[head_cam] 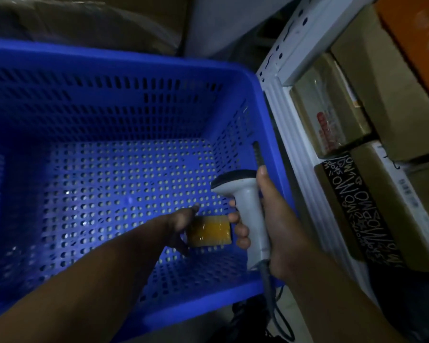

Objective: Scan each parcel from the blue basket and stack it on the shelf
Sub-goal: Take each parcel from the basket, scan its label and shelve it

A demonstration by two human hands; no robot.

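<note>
The blue basket [134, 60] fills the left; the left hand [181, 226] reaches down into it, finger and thumb straddling the 9 o'clock end of a small yellow parcel [209, 231] lying at the floor's 4 o'clock corner; blur hides whether it grips; the right hand [275, 226] grasps a white barcode scanner [248, 206]; at 3 o'clock, the white metal shelf [290, 134] holds taped cardboard boxes [332, 107].

Bare arms, the pair of them, uncovered from wrist to elbow — left hand [181, 229] and right hand [273, 219] bare too.
</note>
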